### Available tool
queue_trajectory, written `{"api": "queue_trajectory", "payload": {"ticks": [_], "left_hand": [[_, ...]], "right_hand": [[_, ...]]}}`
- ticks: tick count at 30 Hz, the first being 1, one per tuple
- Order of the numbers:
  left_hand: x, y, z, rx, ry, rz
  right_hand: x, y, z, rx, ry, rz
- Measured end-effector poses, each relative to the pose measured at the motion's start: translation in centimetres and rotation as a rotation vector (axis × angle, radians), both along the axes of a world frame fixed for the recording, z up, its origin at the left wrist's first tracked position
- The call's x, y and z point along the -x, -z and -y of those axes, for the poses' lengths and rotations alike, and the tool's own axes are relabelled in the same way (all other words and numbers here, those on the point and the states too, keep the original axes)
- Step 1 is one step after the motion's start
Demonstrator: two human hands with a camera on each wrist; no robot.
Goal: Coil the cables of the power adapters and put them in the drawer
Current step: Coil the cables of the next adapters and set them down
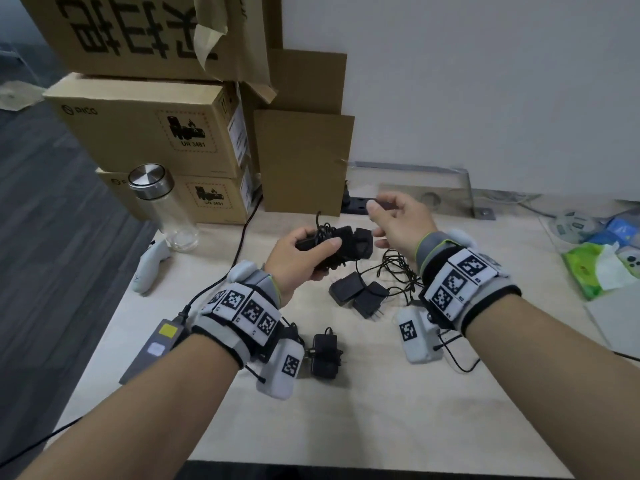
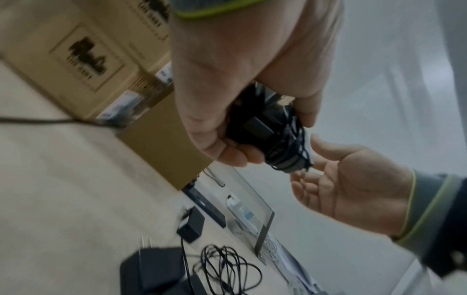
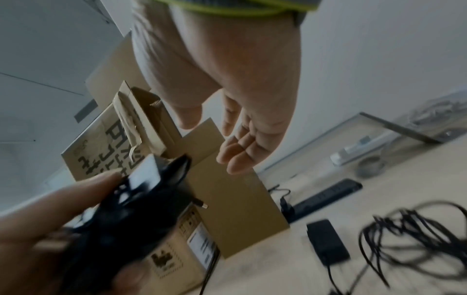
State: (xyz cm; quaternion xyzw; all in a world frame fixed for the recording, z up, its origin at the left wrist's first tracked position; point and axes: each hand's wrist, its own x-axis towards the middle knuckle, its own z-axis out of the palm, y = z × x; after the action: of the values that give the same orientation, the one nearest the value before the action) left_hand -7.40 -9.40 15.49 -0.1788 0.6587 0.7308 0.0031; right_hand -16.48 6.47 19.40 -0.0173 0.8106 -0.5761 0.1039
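Observation:
My left hand (image 1: 304, 254) grips a black power adapter (image 1: 341, 244) with its thin cable wound round it, held above the light wooden table (image 1: 381, 410). The same wrapped adapter (image 2: 267, 131) sits in my curled left fingers in the left wrist view. My right hand (image 1: 394, 220) hovers just right of it, fingers relaxed and holding nothing (image 3: 242, 139). Two more black adapters (image 1: 356, 294) lie on the table below my hands, beside a loose tangle of black cable (image 1: 398, 271). Another adapter (image 1: 325, 355) with a coiled cable lies near my left wrist. No drawer is in view.
Stacked cardboard boxes (image 1: 149, 133) stand at the back left, with a glass bottle (image 1: 166, 206) and a white controller (image 1: 150, 268) in front. A black power strip (image 1: 356, 204) lies by the wall. Packets and tissues (image 1: 602, 261) crowd the right edge.

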Motion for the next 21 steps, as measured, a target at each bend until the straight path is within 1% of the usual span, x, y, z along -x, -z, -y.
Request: {"api": "queue_trajectory", "payload": {"ticks": [2,4,7,8,10,14,16,19,21], "left_hand": [[-0.2,1.1,-0.8,-0.092,-0.062,0.043],[-0.7,1.8,-1.8,-0.211,-0.066,0.069],[-1.9,2.7,-3.1,-0.402,0.037,0.095],[-2.3,3.0,-3.7,-0.435,0.083,0.101],[-3.0,3.9,-4.9,-0.442,0.155,0.136],[-4.1,5.6,-6.6,-0.339,0.290,0.225],[-4.4,6.1,-6.8,-0.238,0.310,0.264],[-4.7,7.0,-6.3,-0.020,0.193,0.257],[-5.0,8.1,-5.8,0.129,0.116,0.214]], "right_hand": [[-1.4,1.6,0.0,0.011,-0.048,0.072],[-2.7,3.0,-0.2,0.003,-0.089,0.137],[-4.3,5.0,-0.7,0.017,-0.084,0.206],[-4.8,5.6,-1.0,0.002,-0.075,0.214],[-5.6,6.7,-1.7,-0.050,-0.070,0.231],[-6.4,9.2,-3.6,-0.091,-0.079,0.293],[-6.4,10.4,-4.5,-0.157,-0.063,0.283],[-6.7,12.2,-5.4,-0.246,-0.051,0.286],[-7.2,13.2,-6.1,-0.343,-0.079,0.305]]}}
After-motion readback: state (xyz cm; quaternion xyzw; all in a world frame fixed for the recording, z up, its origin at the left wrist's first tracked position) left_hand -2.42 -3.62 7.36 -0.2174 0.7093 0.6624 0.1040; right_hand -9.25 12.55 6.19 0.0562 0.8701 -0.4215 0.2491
